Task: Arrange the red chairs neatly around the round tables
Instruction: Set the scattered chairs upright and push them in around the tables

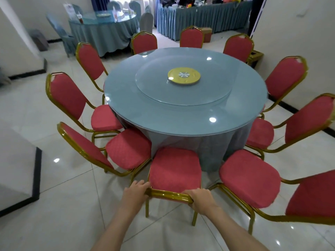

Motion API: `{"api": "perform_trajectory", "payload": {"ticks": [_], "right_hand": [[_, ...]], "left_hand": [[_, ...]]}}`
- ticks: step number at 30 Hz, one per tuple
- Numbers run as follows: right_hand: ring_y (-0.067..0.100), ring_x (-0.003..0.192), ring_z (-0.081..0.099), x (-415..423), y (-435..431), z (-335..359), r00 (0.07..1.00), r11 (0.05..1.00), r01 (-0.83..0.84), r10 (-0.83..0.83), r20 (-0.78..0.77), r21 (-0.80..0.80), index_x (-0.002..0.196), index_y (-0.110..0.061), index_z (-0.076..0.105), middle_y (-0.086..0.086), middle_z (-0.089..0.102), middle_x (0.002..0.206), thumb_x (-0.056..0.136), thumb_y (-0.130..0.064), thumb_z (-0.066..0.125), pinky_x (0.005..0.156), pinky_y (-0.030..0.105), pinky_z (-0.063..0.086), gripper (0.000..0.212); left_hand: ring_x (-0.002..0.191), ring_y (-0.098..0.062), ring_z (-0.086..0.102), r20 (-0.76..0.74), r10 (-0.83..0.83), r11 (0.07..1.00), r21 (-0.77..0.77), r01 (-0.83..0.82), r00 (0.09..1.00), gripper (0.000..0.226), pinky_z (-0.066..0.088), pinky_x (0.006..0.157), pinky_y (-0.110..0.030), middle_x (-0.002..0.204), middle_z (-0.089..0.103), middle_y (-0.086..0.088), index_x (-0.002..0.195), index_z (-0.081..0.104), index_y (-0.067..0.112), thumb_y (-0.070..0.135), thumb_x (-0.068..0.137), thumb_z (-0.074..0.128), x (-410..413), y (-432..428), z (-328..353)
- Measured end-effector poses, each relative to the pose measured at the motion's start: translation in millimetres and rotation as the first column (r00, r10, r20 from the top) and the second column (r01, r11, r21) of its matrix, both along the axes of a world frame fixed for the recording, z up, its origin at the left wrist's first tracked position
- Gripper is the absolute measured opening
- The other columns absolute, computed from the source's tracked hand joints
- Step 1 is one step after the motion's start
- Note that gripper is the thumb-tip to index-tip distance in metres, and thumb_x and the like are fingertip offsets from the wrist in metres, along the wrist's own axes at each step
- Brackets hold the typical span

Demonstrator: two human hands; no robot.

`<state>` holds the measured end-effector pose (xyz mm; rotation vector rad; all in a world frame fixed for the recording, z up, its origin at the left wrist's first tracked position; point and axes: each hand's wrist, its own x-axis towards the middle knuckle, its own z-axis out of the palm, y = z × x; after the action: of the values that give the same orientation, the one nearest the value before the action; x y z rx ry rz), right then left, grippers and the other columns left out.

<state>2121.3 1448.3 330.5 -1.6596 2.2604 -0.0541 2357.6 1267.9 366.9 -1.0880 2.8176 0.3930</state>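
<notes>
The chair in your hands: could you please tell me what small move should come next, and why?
Probably slide the chair slightly right. Both the left hand and right hand grip its back rail, its seat nearly touches the left neighbour, while a gap shows before the right neighbour.

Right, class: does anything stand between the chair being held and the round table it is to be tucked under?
Nothing visible does. The left hand and right hand grip the held chair by its back rail, and its seat front reaches the tablecloth. The left neighbour and right neighbour flank it, not in front.
</notes>
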Motion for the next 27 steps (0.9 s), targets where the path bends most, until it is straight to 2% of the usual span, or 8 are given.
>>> {"api": "perform_trajectory", "payload": {"ticks": [4, 7, 10, 13, 16, 19, 23, 27], "right_hand": [[0.012, 0.105, 0.069, 6, 9, -1, 0.973, 0.989, 0.141, -0.129, 0.192, -0.049, 0.123, -0.043, 0.065, -0.015, 0.073, 0.113, 0.090, -0.037, 0.063, 0.088, 0.034, 0.054, 0.033], [0.009, 0.101, 0.068, 3, 27, 4, 0.926, 0.968, 0.235, -0.195, 0.324, -0.088, 0.115, -0.035, 0.072, -0.014, 0.074, 0.108, 0.086, -0.026, 0.067, 0.084, 0.026, 0.051, 0.031], [0.003, 0.097, 0.064, -7, 54, 12, 0.888, 0.944, 0.315, -0.256, 0.383, -0.098, 0.114, -0.031, 0.073, -0.015, 0.073, 0.106, 0.086, -0.026, 0.070, 0.084, 0.027, 0.052, 0.029], [-0.002, 0.109, 0.061, -30, 90, 15, 0.844, 0.914, 0.402, -0.346, 0.411, -0.056, 0.122, -0.034, 0.070, -0.019, 0.069, 0.117, 0.089, -0.028, 0.072, 0.096, 0.025, 0.052, 0.034], [-0.001, 0.117, 0.060, -54, 131, 20, 0.791, 0.868, 0.494, -0.426, 0.440, -0.048, 0.127, -0.028, 0.069, -0.016, 0.068, 0.125, 0.091, -0.018, 0.069, 0.104, 0.025, 0.049, 0.038], [0.000, 0.111, 0.063, -76, 170, 27, 0.713, 0.807, 0.590, -0.498, 0.493, -0.038, 0.123, -0.028, 0.071, -0.014, 0.070, 0.119, 0.093, -0.016, 0.066, 0.099, 0.026, 0.053, 0.032], [-0.001, 0.102, 0.066, -112, 237, 24, 0.641, 0.758, 0.652, -0.536, 0.549, -0.021, 0.113, -0.033, 0.073, -0.019, 0.071, 0.109, 0.097, -0.021, 0.066, 0.094, 0.026, 0.057, 0.022], [0.000, 0.098, 0.066, -156, 327, 28, 0.592, 0.726, 0.687, -0.564, 0.575, 0.005, 0.111, -0.030, 0.071, -0.013, 0.071, 0.106, 0.101, -0.021, 0.063, 0.084, 0.014, 0.052, 0.016]], "left_hand": [[0.105, -0.009, 0.053, -0.004, 0.025, 0.997, 0.077, -0.025, 1.000, 0.014, 0.042, 0.098, -0.043, 0.103, 0.053, 0.018, 0.105, 0.056, 0.038, 0.033, 0.094, 0.061, -7, 5, 1], [0.097, -0.001, 0.058, -0.091, -0.017, 0.973, 0.227, 0.038, 0.996, 0.031, 0.035, 0.108, -0.045, 0.092, 0.062, 0.020, 0.094, 0.062, 0.037, 0.007, 0.088, 0.056, -31, 8, 7], [0.088, -0.001, 0.065, -0.234, 0.005, 0.920, 0.381, 0.087, 0.972, 0.048, 0.055, 0.090, -0.036, 0.086, 0.071, 0.017, 0.084, 0.066, 0.036, -0.006, 0.077, 0.044, -62, 23, 12], [0.084, -0.002, 0.068, -0.356, -0.040, 0.898, 0.398, 0.190, 0.934, 0.052, 0.058, 0.080, -0.036, 0.084, 0.072, 0.016, 0.080, 0.064, 0.042, -0.005, 0.081, 0.042, -98, 45, 13], [0.081, -0.001, 0.066, -0.379, -0.106, 0.901, 0.355, 0.250, 0.919, 0.044, 0.056, 0.077, -0.032, 0.085, 0.071, 0.019, 0.085, 0.069, 0.035, -0.003, 0.088, 0.049, -132, 75, 18], [0.085, -0.005, 0.066, -0.372, -0.145, 0.897, 0.341, 0.280, 0.917, 0.033, 0.054, 0.081, -0.030, 0.090, 0.072, 0.013, 0.091, 0.074, 0.022, -0.003, 0.089, 0.053, -163, 107, 22], [0.084, -0.009, 0.064, -0.324, -0.173, 0.908, 0.314, 0.278, 0.930, 0.027, 0.052, 0.080, -0.030, 0.090, 0.070, 0.012, 0.091, 0.074, 0.024, 0.004, 0.090, 0.057, -209, 155, 15], [0.080, -0.009, 0.064, -0.345, -0.194, 0.901, 0.307, 0.306, 0.918, 0.022, 0.051, 0.077, -0.028, 0.086, 0.070, 0.012, 0.088, 0.074, 0.021, 0.002, 0.090, 0.062, -264, 233, 16]]}}
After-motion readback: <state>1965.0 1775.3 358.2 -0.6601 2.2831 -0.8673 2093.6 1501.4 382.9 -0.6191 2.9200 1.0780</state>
